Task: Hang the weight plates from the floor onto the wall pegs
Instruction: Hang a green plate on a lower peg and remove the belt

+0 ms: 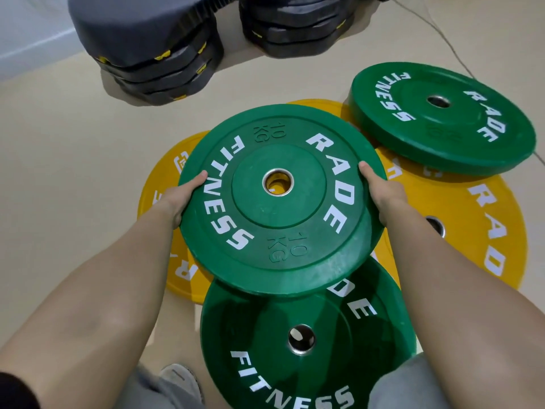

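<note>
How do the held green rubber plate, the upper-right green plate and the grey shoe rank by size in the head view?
1. Held round green rubber plate and upper-right green plate: unranked; the held one looks bigger but is nearer.
2. Grey shoe, partly hidden.

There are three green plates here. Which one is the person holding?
The middle green plate, its rim gripped by the left hand and right hand; the near green plate and far-right green plate lie unheld.
</note>
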`<state>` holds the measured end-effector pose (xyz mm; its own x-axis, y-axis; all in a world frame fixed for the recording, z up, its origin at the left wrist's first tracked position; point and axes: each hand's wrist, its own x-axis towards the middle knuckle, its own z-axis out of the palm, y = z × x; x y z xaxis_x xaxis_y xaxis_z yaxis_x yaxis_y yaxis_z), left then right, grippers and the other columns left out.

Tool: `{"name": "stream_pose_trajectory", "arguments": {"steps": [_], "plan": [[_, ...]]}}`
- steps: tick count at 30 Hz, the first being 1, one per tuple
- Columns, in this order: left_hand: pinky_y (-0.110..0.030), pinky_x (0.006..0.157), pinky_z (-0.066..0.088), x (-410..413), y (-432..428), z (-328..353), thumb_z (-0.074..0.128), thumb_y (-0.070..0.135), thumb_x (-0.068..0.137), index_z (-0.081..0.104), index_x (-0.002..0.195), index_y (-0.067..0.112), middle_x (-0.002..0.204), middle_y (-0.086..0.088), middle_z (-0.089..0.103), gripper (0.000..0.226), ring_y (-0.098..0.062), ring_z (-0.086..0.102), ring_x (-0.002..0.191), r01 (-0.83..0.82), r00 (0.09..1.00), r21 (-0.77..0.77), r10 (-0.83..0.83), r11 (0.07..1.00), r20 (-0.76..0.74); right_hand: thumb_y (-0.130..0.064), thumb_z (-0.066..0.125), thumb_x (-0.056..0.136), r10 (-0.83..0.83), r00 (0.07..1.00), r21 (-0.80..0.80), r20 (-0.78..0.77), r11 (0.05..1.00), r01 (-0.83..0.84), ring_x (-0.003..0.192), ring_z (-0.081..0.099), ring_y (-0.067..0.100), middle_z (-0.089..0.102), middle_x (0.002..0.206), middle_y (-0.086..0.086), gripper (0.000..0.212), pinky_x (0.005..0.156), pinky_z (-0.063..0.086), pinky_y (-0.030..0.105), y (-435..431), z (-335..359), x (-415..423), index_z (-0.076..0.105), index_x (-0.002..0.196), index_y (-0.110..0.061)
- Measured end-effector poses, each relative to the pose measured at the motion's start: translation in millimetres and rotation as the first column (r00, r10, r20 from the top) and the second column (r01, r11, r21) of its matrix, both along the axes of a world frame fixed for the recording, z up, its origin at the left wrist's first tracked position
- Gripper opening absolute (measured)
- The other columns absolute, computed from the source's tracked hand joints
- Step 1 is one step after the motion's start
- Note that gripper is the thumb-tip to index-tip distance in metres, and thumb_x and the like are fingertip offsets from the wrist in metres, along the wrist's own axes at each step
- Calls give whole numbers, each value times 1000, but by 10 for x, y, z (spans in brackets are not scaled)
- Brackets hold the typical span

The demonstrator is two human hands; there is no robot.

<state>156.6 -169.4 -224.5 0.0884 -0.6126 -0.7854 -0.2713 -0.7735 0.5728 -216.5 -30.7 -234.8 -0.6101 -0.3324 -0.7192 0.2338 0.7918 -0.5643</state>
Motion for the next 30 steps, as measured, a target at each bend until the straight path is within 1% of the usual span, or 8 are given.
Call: {"name": "stream_pose_trajectory", "arguments": {"steps": [3,6,10,14,17,20,26,30], "plan": [[-47,85,59,-12,87,-32,87,65,58,63,121,10,104,-10,75,87,-31,73,91,-61,996,-65,65,996,58,-81,69,65,-56,997,-19,-59,998,55,95,57,31,58,106,7,84,94,52,48,-12,148,86,55,112,-12],[-47,83,60,44,222,-49,88,68,52,61,125,9,102,-10,76,97,-32,74,88,-129,991,-75,132,989,28,-81,72,59,-88,990,-92,-108,993,78,97,58,30,58,107,2,102,93,53,47,26,351,157,56,130,-9],[-43,82,60,58,369,244,87,68,55,58,121,10,106,-7,74,93,-27,73,91,-230,973,-182,231,956,-17,-79,74,60,-101,979,-175,-179,982,69,89,57,28,58,98,0,83,81,49,37,37,751,189,52,99,-10],[-34,79,59,151,304,1042,83,67,64,67,115,12,100,-2,74,76,-22,73,90,-237,970,-342,242,910,-26,-83,71,57,-152,959,-302,-240,950,75,81,60,23,61,87,-2,77,75,50,36,35,1439,318,56,81,-12],[-35,84,59,382,212,1952,81,71,62,66,108,17,101,0,74,73,-20,72,91,-227,970,-418,241,879,-20,-87,68,55,-179,954,-355,-241,931,85,87,65,23,68,92,0,82,80,51,35,29,2180,557,66,90,-12],[-36,83,60,675,120,3010,80,72,59,70,105,17,99,0,76,73,-22,73,90,-230,969,-466,244,854,-30,-85,67,61,-176,958,-385,-227,920,78,83,62,23,62,85,-2,73,80,50,37,-44,3201,862,58,80,-15],[-35,81,60,1307,72,5251,80,65,69,72,95,20,94,0,77,52,-21,74,87,-245,965,-522,258,817,-48,-93,55,61,-179,950,-395,-255,916,67,70,52,28,56,77,6,85,66,40,39,-229,5437,1480,51,71,-9],[-32,79,58,1894,-86,6797,80,63,71,71,96,22,95,3,76,49,-19,73,88,-271,957,-559,282,784,-68,-90,55,67,-166,949,-427,-269,903,37,76,56,28,57,77,3,80,74,46,40,-480,6941,2039,55,71,-10]]}}
